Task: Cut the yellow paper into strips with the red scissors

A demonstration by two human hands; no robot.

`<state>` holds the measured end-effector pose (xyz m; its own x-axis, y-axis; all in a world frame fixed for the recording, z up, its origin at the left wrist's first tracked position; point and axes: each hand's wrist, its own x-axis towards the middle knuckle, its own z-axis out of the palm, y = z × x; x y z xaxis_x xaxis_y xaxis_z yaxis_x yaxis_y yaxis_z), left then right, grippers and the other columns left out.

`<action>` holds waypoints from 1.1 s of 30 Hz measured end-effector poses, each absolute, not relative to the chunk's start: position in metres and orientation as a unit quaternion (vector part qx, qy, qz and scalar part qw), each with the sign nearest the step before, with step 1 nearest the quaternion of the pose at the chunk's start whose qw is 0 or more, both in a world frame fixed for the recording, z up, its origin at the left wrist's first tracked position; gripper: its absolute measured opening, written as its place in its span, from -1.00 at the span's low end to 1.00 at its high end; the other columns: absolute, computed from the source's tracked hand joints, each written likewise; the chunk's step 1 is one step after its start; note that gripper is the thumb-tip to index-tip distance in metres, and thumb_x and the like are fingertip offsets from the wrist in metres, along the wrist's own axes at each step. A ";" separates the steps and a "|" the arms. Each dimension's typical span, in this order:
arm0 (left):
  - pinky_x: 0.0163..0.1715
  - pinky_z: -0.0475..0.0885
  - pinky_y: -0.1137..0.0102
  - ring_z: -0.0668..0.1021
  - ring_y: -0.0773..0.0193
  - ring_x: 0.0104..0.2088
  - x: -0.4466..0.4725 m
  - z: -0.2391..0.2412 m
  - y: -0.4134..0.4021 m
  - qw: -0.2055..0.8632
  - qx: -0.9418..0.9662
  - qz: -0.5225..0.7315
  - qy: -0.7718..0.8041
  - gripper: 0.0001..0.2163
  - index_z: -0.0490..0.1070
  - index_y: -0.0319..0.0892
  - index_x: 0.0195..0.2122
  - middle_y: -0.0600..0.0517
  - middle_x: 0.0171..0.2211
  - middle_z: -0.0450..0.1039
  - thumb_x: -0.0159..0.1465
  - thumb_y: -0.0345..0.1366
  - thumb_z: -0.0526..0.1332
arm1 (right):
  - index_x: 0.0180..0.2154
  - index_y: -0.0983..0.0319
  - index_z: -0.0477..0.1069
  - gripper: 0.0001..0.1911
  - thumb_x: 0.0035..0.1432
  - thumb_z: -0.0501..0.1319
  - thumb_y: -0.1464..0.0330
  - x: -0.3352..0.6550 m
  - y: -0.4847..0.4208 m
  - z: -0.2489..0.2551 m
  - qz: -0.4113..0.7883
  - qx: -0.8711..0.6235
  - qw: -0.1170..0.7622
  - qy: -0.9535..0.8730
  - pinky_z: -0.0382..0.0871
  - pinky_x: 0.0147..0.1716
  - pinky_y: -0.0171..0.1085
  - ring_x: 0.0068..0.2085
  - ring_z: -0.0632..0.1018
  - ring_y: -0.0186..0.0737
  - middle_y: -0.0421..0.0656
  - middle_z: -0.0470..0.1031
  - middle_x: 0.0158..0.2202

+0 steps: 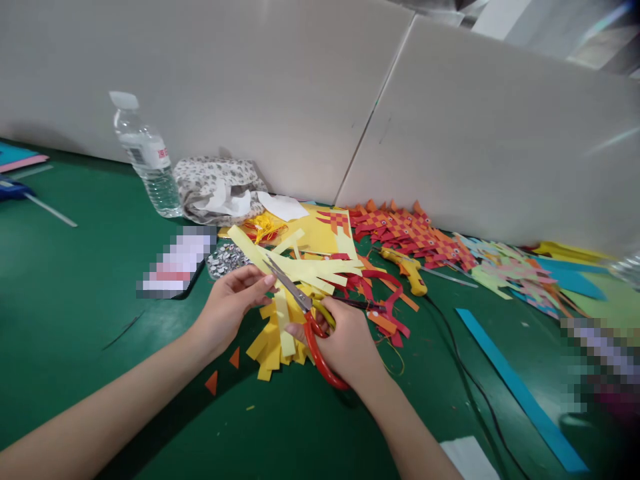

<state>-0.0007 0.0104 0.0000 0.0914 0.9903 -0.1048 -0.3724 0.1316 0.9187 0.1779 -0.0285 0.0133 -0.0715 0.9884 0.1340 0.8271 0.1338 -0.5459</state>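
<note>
My left hand (225, 310) is closed in a pinch by a pale yellow paper piece (320, 270) with strips fanning out to the right. My right hand (347, 340) grips scissors (303, 300) by their red and yellow handles. Their metal blades point up and left, slightly apart, across the pale paper near my left fingertips. Underneath, darker yellow paper strips (270, 343) lie in a loose pile on the green table (200, 433). Whether the blades touch the paper, I cannot tell.
A water bottle (155, 170) stands beside a patterned pouch (220, 177). Woven red-orange paper fish (410, 230) lie along the back. A yellow glue gun (407, 268) trails its black cord (465, 367) near a blue strip (520, 390). At left lies a phone (177, 263).
</note>
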 end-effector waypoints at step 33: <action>-0.50 0.39 0.56 0.44 0.44 -0.48 -0.002 -0.003 0.010 0.670 0.399 0.503 0.372 -0.93 0.51 -0.16 -0.46 0.10 -0.46 0.46 0.02 -0.32 0.36 | -0.48 0.18 0.14 -0.62 -0.11 0.21 0.06 0.179 -0.029 0.015 0.116 -0.644 0.228 -0.721 0.08 -0.57 -0.38 -0.54 0.30 -0.34 -0.27 0.30 -0.54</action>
